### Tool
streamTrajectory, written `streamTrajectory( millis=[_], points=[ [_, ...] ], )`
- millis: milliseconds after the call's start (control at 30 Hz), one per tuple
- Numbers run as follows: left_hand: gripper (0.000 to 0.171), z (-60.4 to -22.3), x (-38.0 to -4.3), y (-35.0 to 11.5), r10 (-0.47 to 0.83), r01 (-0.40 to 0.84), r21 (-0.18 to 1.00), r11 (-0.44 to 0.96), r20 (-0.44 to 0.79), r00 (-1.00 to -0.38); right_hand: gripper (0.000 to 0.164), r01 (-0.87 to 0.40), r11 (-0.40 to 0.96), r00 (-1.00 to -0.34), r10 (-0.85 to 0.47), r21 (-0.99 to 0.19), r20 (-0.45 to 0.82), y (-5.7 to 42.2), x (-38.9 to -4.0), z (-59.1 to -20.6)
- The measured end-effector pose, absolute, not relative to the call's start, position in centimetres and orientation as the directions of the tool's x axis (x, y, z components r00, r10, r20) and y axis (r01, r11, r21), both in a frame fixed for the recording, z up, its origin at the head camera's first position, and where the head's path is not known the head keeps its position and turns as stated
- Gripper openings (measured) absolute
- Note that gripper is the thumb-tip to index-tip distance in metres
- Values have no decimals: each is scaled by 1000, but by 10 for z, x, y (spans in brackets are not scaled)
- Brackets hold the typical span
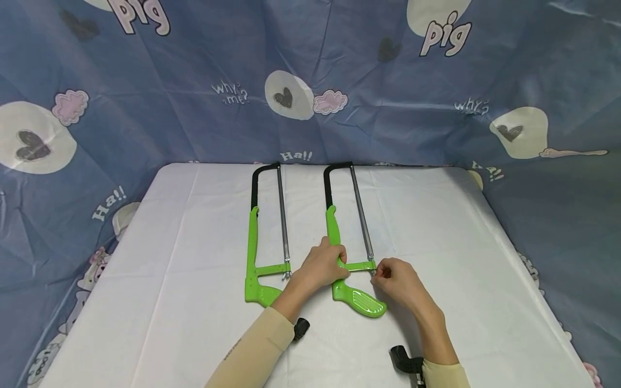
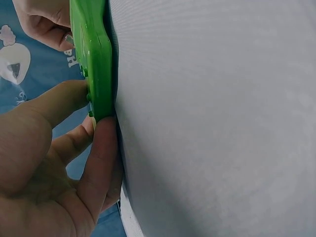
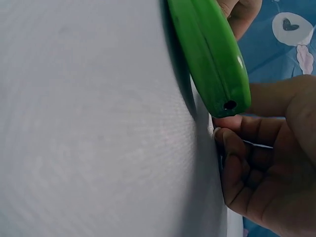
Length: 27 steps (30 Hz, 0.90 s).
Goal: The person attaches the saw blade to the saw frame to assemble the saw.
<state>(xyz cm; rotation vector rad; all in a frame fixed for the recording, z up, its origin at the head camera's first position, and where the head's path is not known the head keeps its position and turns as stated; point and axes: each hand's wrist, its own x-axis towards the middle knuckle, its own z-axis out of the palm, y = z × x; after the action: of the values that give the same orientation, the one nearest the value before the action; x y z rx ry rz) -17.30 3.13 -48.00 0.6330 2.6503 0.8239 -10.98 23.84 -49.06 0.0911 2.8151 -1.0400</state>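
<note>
Two hacksaws with green frames and black front bows lie flat, side by side. On the right-hand hacksaw (image 1: 361,303), my left hand (image 1: 322,264) grips the green frame just above the handle. Thumb and fingers hold its edge from both sides in the left wrist view. At the near end of that saw's blade (image 1: 363,218), my right hand (image 1: 400,280) pinches the small metal wing nut (image 1: 372,273), which the fingers mostly cover. The green handle end (image 3: 212,59) hides part of this pinch in the right wrist view. The other hacksaw (image 1: 252,242) lies left, its handle partly behind my left forearm.
A white cloth (image 1: 194,323) covers the table under both saws. Behind and along the sides hangs a blue patterned curtain (image 1: 194,64). Black camera mounts (image 1: 405,361) sit at the wrists, close above the cloth.
</note>
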Motion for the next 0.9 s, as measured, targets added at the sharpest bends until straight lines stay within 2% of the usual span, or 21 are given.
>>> streamTrajectory(
  millis=[233, 667, 900],
  points=[
    [21, -480, -173, 31, 492, 333, 585, 740, -132, -861, 22, 128, 748, -983, 10, -651, -182, 239, -111, -489],
    [21, -480, -171, 30, 493, 323, 580, 747, -159, -855, 7, 147, 726, -986, 55, -672, -156, 239, -107, -491],
    [22, -482, -170, 30, 483, 317, 586, 746, -149, -863, 5, 126, 732, -989, 36, -669, -147, 239, -106, -492]
  ],
)
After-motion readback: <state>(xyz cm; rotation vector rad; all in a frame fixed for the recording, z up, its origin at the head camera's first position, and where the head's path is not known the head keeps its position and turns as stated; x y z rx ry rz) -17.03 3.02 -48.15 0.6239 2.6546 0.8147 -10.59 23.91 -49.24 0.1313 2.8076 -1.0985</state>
